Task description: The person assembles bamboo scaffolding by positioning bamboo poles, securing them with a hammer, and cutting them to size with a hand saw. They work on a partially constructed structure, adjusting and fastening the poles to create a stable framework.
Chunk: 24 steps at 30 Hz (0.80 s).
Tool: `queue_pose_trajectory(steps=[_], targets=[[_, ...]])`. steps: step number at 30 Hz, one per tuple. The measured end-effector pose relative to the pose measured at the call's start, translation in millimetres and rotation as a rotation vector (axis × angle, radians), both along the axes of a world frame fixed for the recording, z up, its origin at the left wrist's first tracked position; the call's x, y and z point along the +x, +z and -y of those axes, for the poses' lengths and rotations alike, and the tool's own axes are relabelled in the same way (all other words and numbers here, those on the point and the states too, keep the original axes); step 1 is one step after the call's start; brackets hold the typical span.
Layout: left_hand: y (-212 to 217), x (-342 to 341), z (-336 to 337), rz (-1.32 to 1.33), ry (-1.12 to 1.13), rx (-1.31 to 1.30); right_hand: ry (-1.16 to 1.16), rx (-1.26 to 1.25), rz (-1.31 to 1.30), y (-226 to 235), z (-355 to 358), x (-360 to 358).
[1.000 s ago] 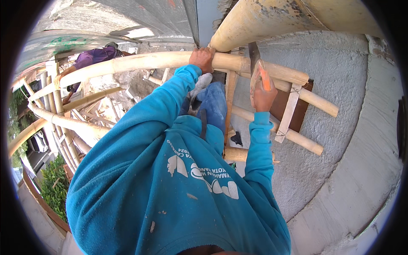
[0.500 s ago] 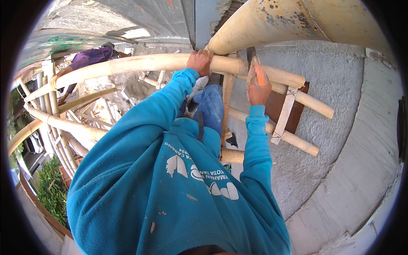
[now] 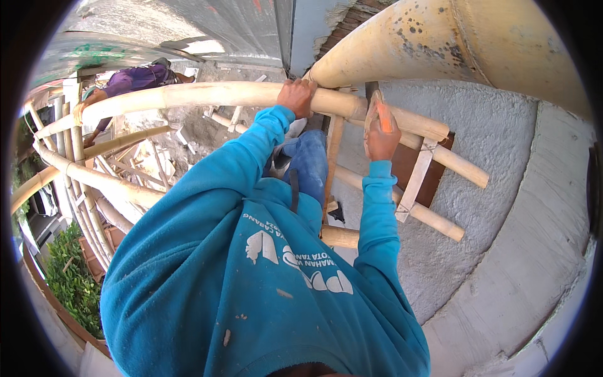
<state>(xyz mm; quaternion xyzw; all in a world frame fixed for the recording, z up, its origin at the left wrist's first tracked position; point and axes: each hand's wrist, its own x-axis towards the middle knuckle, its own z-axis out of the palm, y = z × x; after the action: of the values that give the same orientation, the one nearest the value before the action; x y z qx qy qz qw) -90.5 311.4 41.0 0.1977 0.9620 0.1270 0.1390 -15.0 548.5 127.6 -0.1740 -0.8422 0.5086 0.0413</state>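
My left hand [image 3: 296,98] is wrapped over the top of a long, pale bamboo pole [image 3: 207,94]. The pole runs from the far left across in front of me to the right. To the right of that grip, my right hand [image 3: 382,137] is closed round the orange and tan handle of a handsaw [image 3: 384,117]. Its short visible stretch of dark blade lies across the pole, and the rest is foreshortened or hidden. Beneath the pole's right end is a bamboo frame [image 3: 461,164] with a flat wooden crosspiece [image 3: 416,182].
A thick bamboo post [image 3: 433,41] slants in at upper right, close above the saw. At far left, a person in purple [image 3: 135,78] has a hand on the pole's other end, beside lashed bamboo poles [image 3: 75,151]. Rough grey concrete [image 3: 496,138] lies right, beside a curved ledge [image 3: 521,251].
My right hand and the saw have shifted slightly down toward me, with less blade showing beyond the pole. My left hand keeps its hold. The view has tilted slightly.
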Motion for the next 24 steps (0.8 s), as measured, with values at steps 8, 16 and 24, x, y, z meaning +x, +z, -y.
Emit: queue_pose_trajectory(steps=[8, 16, 24], targets=[[0, 2, 9, 0.044, 0.045, -0.025, 0.093, 0.103, 0.174, 134, 15, 176], [3, -4, 8, -0.012, 0.006, 0.0, -0.025, -0.054, 0.056, -9, -6, 3], [0, 5, 5, 0.043, 0.066, -0.029, 0.119, 0.143, 0.118, 132, 13, 176]])
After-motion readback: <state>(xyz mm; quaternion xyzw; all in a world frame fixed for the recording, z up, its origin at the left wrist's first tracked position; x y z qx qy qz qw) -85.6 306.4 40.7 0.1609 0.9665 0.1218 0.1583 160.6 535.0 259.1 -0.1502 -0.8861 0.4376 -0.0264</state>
